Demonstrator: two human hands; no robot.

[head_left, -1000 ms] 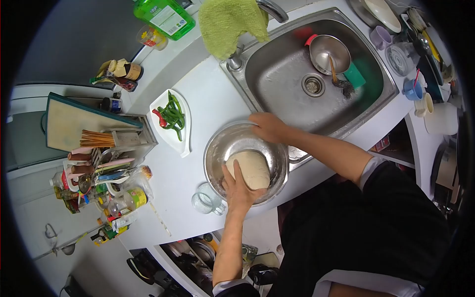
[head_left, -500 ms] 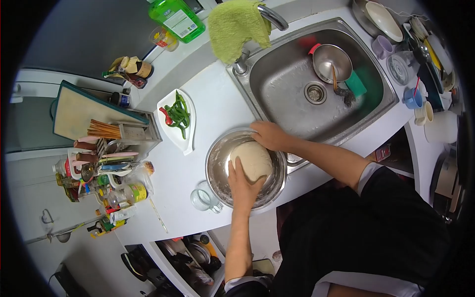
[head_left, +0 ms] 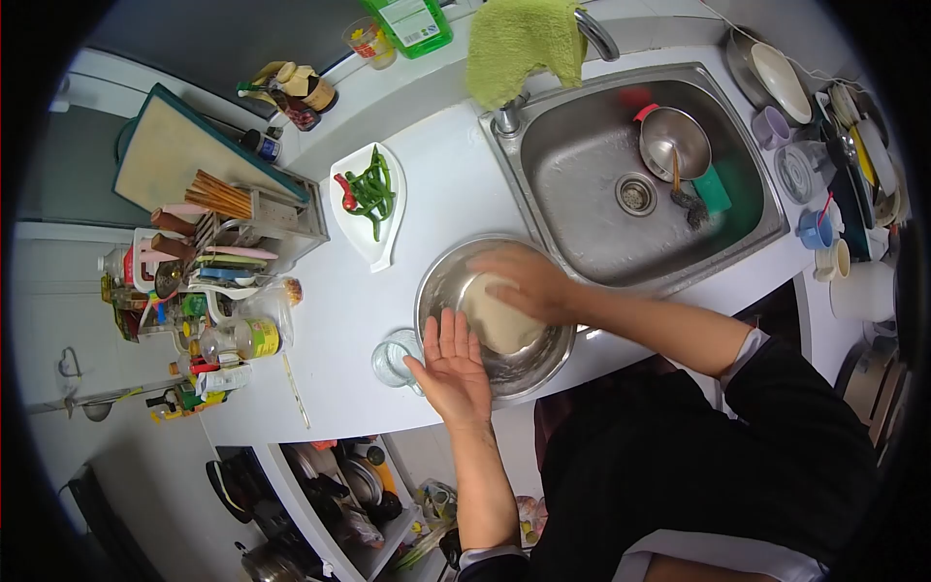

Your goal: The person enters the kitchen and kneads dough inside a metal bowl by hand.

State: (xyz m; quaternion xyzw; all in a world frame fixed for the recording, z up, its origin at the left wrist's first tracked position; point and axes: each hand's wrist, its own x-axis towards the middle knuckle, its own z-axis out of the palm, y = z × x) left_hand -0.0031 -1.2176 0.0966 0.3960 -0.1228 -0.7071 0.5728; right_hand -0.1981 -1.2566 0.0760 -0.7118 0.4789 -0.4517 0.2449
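A round lump of pale dough (head_left: 506,328) sits in a steel bowl (head_left: 555,367) on the white counter. My left hand (head_left: 457,380) is palm up at the bowl's left front rim, fingers stretched out and nothing in it. Over the back of the bowl is my right hand (head_left: 524,283), blurred by motion, with fingers extended; it covers part of the dough, and contact with it cannot be made out. A clear glass cup (head_left: 393,361) stands left of the bowl.
Behind the bowl, a white plate (head_left: 382,254) holds green and red peppers. The sink (head_left: 582,209) at the right contains a small steel pot (head_left: 676,144). A utensil rack (head_left: 291,215) and bottles stand left; cups and dishes line the right.
My left hand has come off the dough and turned palm up. My right hand has left the bowl's rim and moved over the dough. The view has shifted.
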